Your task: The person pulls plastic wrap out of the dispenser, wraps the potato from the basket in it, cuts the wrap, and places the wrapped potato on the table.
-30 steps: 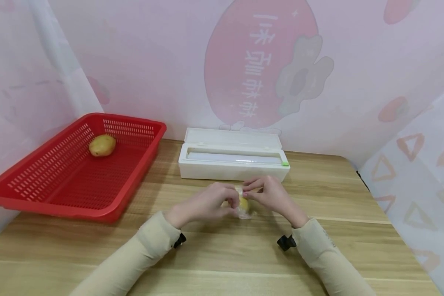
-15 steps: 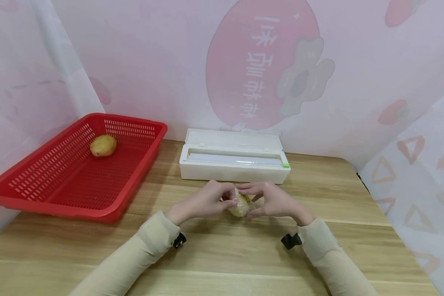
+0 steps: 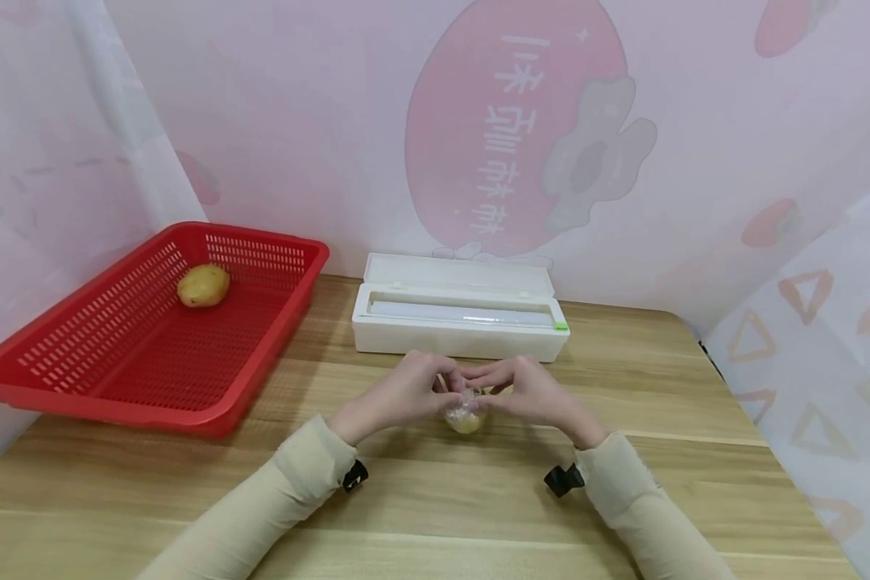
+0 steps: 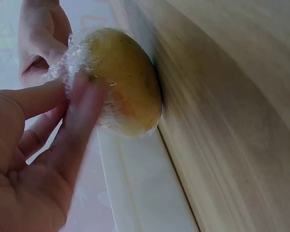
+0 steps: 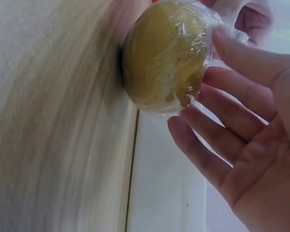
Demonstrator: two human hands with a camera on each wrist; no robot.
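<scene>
At the far left, a red basket [image 3: 203, 418] is sitting on the wooden table [image 3: 406, 515], and 1 bare potato [image 3: 203, 286] is lying inside it, toward the back. Next, the left sleeve [image 3: 261, 499] is reaching in from the bottom edge, a black gadget [image 3: 355, 475] showing beside its cuff. The left hand [image 3: 399, 396] is bending over the middle of the table, its thumb and fingers, some of them blurring, closing together on the bunched plastic wrap [image 4: 77, 55]. Just behind the hands, a white box [image 3: 460, 338] is standing with its lid [image 3: 457, 274] tipping back, and a roll [image 3: 460, 312] is lying inside. Between the 2 hands, the wrapped potato [image 3: 466, 422] is resting on the table, its bunched wrap pointing upward. The right hand [image 3: 540, 399] is clasping it from the other side, the thumb pressing the wrap and the other fingers bending against the side facing the box. A green tab [image 3: 561, 326] is showing at the box's right end. Farther right, the right sleeve [image 3: 652, 515] is slanting in, another black gadget [image 3: 564, 480] showing at its cuff.
</scene>
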